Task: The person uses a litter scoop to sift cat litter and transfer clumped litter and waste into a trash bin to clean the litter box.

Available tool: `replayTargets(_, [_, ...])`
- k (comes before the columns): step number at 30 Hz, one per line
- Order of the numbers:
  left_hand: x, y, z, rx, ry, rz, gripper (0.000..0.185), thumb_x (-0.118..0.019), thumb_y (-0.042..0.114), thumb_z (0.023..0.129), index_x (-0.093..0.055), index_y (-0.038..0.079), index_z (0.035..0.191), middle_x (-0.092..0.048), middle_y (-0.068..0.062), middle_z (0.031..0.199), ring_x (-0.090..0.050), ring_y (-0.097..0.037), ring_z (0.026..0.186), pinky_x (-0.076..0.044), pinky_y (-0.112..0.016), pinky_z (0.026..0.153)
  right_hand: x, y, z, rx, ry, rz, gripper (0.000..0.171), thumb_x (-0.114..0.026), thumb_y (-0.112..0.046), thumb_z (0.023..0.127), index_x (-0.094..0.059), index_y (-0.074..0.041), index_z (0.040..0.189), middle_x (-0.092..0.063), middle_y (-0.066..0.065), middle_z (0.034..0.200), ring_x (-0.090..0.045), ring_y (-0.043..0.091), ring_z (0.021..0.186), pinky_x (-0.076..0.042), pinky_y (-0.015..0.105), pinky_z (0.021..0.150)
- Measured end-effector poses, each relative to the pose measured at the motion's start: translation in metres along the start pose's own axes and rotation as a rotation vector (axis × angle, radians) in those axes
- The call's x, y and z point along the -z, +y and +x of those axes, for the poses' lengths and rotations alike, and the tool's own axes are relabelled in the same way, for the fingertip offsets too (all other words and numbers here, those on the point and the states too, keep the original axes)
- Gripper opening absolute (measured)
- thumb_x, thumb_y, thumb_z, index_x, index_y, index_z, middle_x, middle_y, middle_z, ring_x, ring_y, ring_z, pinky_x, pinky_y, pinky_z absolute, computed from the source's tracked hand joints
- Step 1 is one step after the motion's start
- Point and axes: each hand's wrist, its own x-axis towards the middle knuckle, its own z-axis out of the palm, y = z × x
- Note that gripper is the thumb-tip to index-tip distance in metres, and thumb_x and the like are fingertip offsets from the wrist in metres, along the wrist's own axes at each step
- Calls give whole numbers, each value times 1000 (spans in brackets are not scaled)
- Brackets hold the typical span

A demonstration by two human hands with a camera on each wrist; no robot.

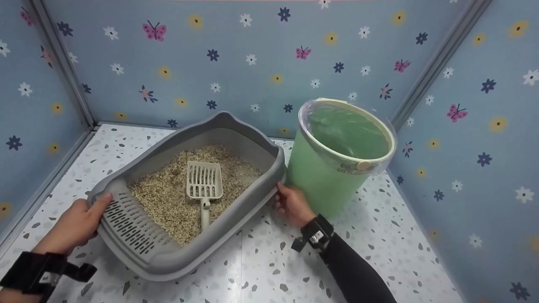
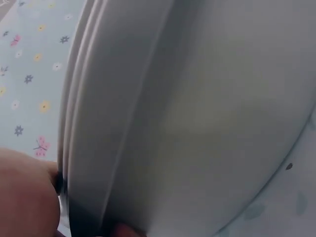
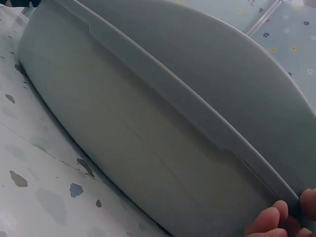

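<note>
Tray gripped at both ends, tilted; nothing tipped out yet.

Grey plastic tray (image 1: 177, 252), centre-left of frame, smooth rounded walls, slotted grate at near end; far end raised off speckled floor (image 1: 269, 269). Left hand (image 1: 78, 225) curled over rim at lower left, thumb on top; right hand (image 1: 291, 205) wrapped round rim at centre, fingertips (image 3: 269, 223) under lip. Coarse tan litter (image 1: 164, 198) still fills tray; cream slotted scoop (image 1: 204, 185) lying on it. Green bin (image 1: 332, 168), glossy, clear liner, upper right, just beside tray, appears empty. Judged early: lift begun, emptying left.
</note>
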Motion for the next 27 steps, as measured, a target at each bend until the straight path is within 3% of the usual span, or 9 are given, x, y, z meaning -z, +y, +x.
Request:
replayTargets(7, [27,-7,32,-15,-48,-7,71,-30,66,117,-52,-1,112,-57,-2,73,-43,-11,51,-41,-30,45,-7,13,-30,14,-41,-104,21,-58,-29,116,-56,-12,104,-57,0,87,-51,12,70,-40,22,55])
replayTargets(11, [36,-6,40,-29,-41,0,74,-28,66,117,-56,-1,108,-62,-4,72,-45,-11,49,-43,-30,45,-6,18,-42,-11,-52,-118,28,-56,-34,117,-57,-13,99,-59,1,85,-54,14,70,-41,24,56])
replayTargets(15, [26,3,21,2,-64,-4,74,-27,66,117,-59,-1,107,-61,-3,74,-46,-12,52,-44,-31,47,0,15,-38,12,25,-80,37,-52,-40,118,-58,-14,92,-62,0,83,-54,12,68,-41,23,55])
replayTargets(19, [3,10,-9,37,-121,-44,75,-35,61,119,-63,-8,126,-65,-5,76,-46,-12,51,-44,-31,46,3,13,-32,26,64,-49,36,-51,-39,119,-57,-15,92,-61,-1,82,-51,11,66,-39,22,54])
replayTargets(21, [-5,12,-16,33,-133,-74,71,-40,56,120,-65,-9,133,-68,-5,75,-44,-10,48,-43,-30,44,3,13,-31,27,63,-50,34,-51,-39,119,-57,-15,95,-59,-2,82,-49,10,66,-38,22,52])
replayTargets(24, [-6,11,-17,4,-161,-102,67,-40,51,121,-65,-11,134,-73,-6,78,-43,-8,47,-42,-28,43,2,15,-35,37,59,-48,31,-50,-40,119,-56,-15,100,-56,-2,83,-47,10,66,-37,21,51])
replayTargets(27, [4,7,-9,-5,-182,-78,66,-39,48,122,-63,-13,129,-75,-7,82,-44,-7,48,-42,-27,44,0,20,-44,42,41,-69,28,-51,-38,119,-57,-15,104,-56,-3,83,-47,10,67,-38,21,52])
